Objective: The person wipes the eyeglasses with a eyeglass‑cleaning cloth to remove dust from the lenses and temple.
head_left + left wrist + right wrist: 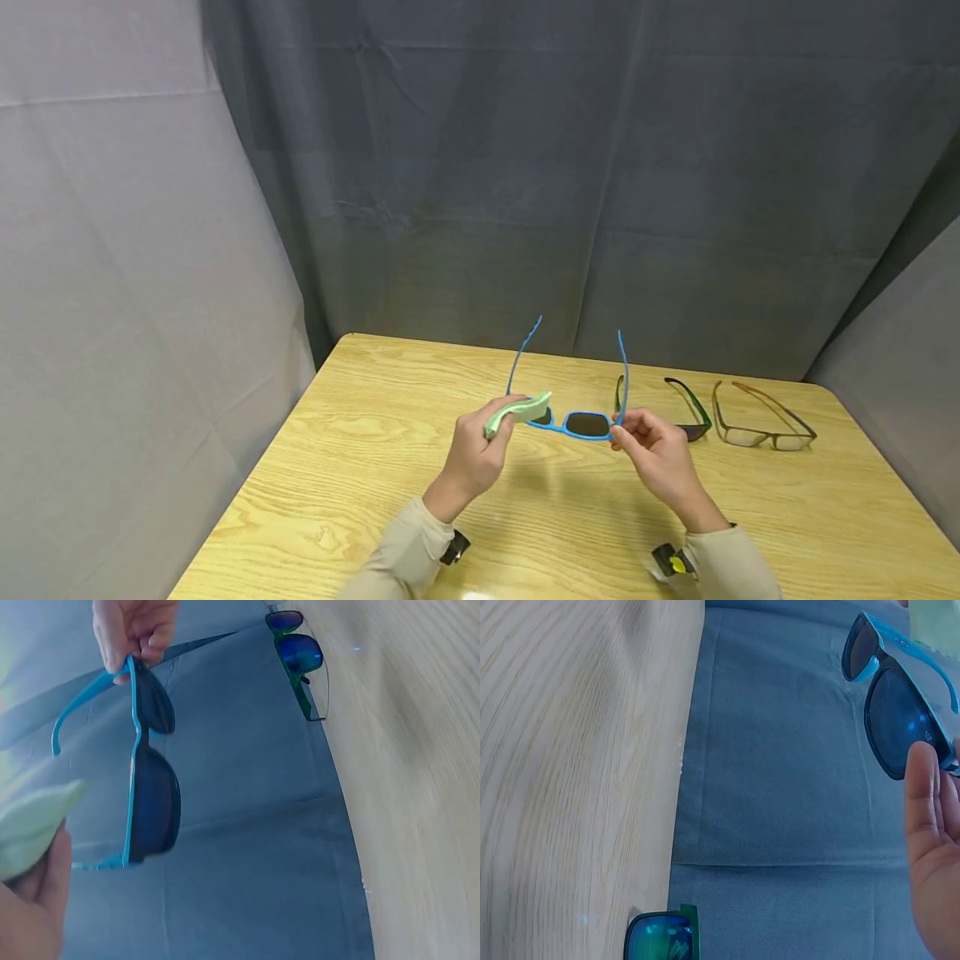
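Blue-framed sunglasses [588, 425] with dark lenses are held up over the table, both temples unfolded and pointing away. My right hand [660, 458] pinches them at the right hinge corner between thumb and fingers. A folded pale green cloth [519, 413] is gripped between the thumb and fingers of my left hand [477, 450]. In the head view the cloth overlaps the left lens; the left wrist view shows a gap between the cloth [34, 825] and the sunglasses [154, 799]. The right wrist view shows the lens fronts [900, 720] and my right thumb at the lower lens edge.
Green-framed sunglasses [697, 432] with mirrored lenses lie on the wooden table [315, 508], just beyond my right hand. Brown-framed clear glasses [789, 442] lie to their right, temples open. A dark grey curtain [480, 183] hangs behind the table, with lighter cloth walls [127, 250] at the sides.
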The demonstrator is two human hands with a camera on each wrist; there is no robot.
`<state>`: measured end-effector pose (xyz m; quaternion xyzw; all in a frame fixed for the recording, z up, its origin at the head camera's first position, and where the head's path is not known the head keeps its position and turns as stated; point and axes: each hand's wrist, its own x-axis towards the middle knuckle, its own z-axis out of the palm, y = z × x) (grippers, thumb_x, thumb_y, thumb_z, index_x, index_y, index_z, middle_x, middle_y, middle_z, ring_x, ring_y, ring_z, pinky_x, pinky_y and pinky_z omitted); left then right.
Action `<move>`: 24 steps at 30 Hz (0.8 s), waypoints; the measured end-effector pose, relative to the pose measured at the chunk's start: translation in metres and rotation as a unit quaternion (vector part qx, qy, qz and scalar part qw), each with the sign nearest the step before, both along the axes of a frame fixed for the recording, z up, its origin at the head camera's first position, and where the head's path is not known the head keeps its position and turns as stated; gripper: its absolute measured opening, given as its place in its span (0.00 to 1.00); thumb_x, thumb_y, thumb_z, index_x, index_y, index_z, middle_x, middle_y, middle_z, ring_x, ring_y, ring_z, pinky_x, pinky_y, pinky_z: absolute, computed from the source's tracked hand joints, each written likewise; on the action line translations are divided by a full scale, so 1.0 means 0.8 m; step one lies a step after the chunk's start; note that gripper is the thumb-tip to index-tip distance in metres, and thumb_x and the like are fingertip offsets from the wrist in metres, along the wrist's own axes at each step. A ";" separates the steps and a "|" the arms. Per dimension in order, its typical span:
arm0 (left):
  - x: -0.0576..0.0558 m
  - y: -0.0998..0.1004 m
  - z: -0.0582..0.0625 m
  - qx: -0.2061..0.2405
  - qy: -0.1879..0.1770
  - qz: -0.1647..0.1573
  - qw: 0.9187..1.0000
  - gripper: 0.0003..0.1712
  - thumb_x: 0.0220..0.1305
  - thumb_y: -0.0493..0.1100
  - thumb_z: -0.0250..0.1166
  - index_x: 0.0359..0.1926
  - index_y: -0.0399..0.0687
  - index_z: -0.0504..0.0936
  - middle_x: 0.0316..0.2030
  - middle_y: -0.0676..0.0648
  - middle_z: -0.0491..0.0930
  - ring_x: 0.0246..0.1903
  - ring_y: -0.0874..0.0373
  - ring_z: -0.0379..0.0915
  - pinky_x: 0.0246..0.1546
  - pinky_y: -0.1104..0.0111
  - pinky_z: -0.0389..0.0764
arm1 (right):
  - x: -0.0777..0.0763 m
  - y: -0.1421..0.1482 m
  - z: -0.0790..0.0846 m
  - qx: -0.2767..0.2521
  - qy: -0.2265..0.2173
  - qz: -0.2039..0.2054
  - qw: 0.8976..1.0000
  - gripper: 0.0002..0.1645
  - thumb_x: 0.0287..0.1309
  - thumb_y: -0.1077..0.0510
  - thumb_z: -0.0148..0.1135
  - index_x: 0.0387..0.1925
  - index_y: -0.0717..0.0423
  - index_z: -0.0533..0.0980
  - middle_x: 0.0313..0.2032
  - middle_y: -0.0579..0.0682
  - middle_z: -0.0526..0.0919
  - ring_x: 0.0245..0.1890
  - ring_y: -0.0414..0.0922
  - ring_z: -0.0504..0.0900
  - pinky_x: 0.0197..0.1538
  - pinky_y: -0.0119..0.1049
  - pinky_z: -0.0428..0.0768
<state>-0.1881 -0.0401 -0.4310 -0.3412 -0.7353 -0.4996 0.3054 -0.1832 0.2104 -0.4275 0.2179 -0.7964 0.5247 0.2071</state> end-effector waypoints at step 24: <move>-0.025 -0.004 -0.020 0.066 -0.230 0.081 0.967 0.23 0.75 0.46 0.44 0.61 0.35 0.70 0.53 0.35 0.76 0.54 0.44 0.73 0.54 0.57 0.73 | 0.001 -0.001 -0.001 -0.021 0.027 0.035 0.999 0.07 0.51 0.80 0.58 0.34 0.75 0.74 0.24 0.61 0.77 0.22 0.46 0.79 0.27 0.28 0.79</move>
